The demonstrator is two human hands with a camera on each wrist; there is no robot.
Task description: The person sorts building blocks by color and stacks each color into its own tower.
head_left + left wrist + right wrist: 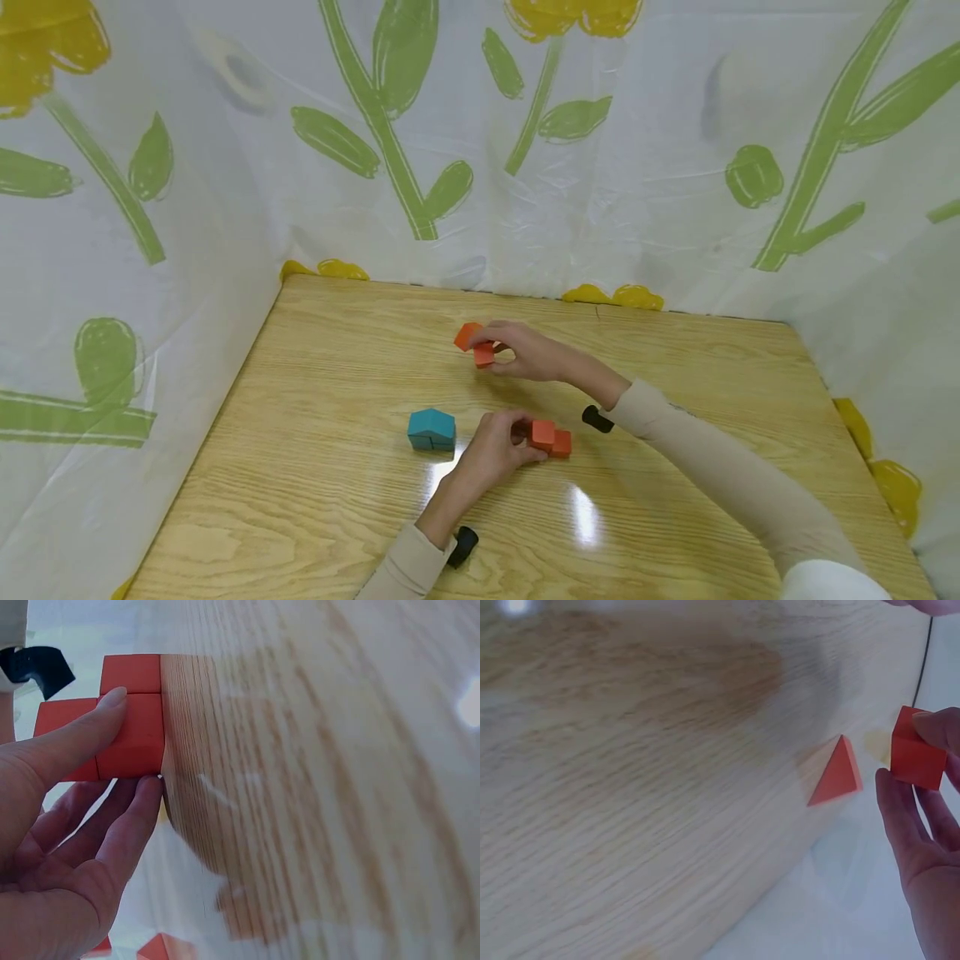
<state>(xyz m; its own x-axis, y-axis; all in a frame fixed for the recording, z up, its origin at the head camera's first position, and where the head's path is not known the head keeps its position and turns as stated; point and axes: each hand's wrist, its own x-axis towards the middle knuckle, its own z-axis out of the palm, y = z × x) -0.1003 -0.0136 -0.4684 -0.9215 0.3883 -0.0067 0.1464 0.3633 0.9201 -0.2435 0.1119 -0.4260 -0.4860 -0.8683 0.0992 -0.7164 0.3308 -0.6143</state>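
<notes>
In the head view my left hand [491,450] holds a small group of red cubes [542,434] from its left side. The left wrist view shows three cubes: two side by side on the wooden table and a third [56,735] stacked on one of them. My left thumb lies across the stacked pair, fingers on the opposite side. Farther back, my right hand [525,352] pinches a single red cube [919,761] between thumb and fingers. Close beside that cube, a red triangular block [838,776] stands on the table.
A teal house-shaped group of blocks [431,429] stands left of my left hand. Black bands [462,547] circle both wrists. White curtains [525,225] with green and yellow flower prints enclose the wooden table [315,500] at the back and sides.
</notes>
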